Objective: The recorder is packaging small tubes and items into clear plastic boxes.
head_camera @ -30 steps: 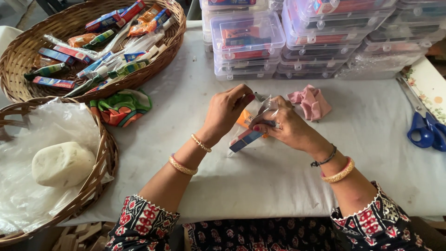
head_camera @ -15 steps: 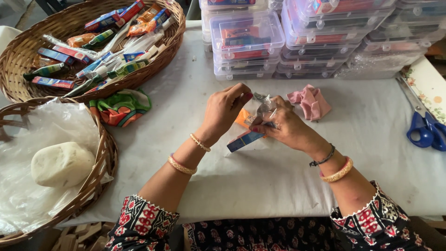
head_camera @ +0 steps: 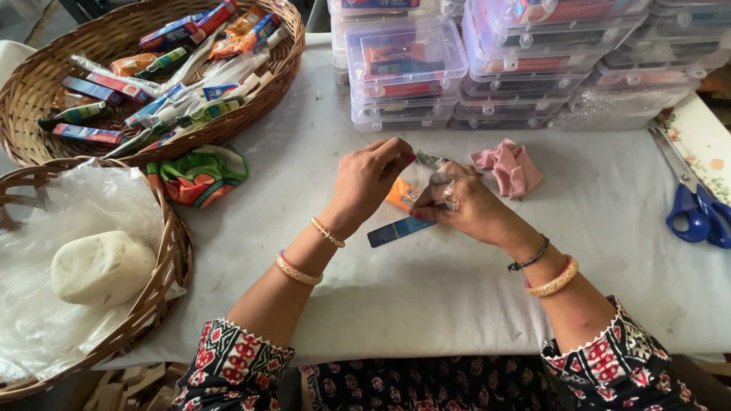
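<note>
Here, both hands meet near the table's point(head_camera: 426, 304) middle, w/ a clear bag point(head_camera: 426, 173) pinched between them. Left hand point(head_camera: 371, 179) grips the bag's top edge w/ thumb & fingertips; right hand point(head_camera: 464, 207) is closed around its lower part. Inside the bag: an orange packet point(head_camera: 401, 194); a blue box point(head_camera: 401, 230) sticks out below, towards the near edge. Pink cloth point(head_camera: 509, 166) lies just beside the right hand, far side. Blue scissors point(head_camera: 697, 205) sit at the right edge. Stacked clear boxes point(head_camera: 487, 61) line the far edge. Far-left corner: basket point(head_camera: 46, 72) of tubes & packets; near-left: 2nd basket point(head_camera: 164, 266) w/ plastic liner & a white lump point(head_camera: 103, 266). Between them, a green-orange cloth point(head_camera: 199, 173).
</note>
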